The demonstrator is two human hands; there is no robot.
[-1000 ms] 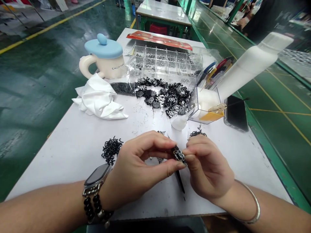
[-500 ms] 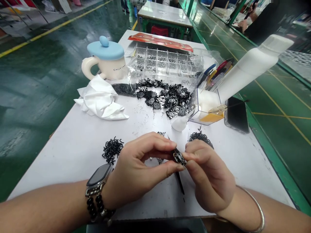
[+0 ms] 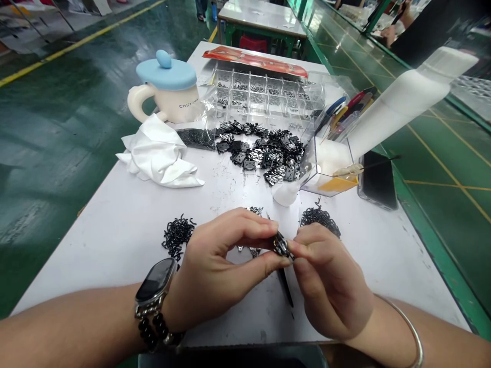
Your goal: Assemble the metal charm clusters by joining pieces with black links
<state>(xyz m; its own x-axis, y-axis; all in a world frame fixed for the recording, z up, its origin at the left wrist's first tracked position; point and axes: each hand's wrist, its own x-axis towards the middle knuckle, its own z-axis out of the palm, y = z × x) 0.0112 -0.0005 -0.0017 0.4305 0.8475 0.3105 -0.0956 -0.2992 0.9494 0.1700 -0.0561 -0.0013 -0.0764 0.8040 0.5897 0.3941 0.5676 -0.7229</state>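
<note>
Between thumb and fingertips, my left hand (image 3: pixel 222 260) holds a small black-and-metal part (image 3: pixel 281 245) above the white table. My right hand (image 3: pixel 330 276) is closed, its thumb and forefinger pinched at the part's right edge; whether a tiny piece sits in that pinch is hidden. Beneath the hands lies a thin, dark pointed tool, perhaps tweezers (image 3: pixel 284 287). A pile of small black curved pieces (image 3: pixel 178 234) lies left of my left hand, and another black pile (image 3: pixel 320 219) is behind my right hand. Small metal bits (image 3: pixel 255 210) show partly behind my left fingers.
Many similar black-and-metal parts (image 3: pixel 264 153) are heaped mid-table. Behind them stands a clear compartment tray (image 3: pixel 264 94). A lidded mug (image 3: pixel 169 92) and crumpled white tissue (image 3: pixel 155 156) are at left. At right are a clear pen holder (image 3: pixel 330 168), a white bottle (image 3: pixel 406 102) and a phone (image 3: pixel 379 181).
The part has turned slightly in my fingers. Both hands keep nearly the same place, and the camera view has shifted a little. The watch screen has tilted slightly.
</note>
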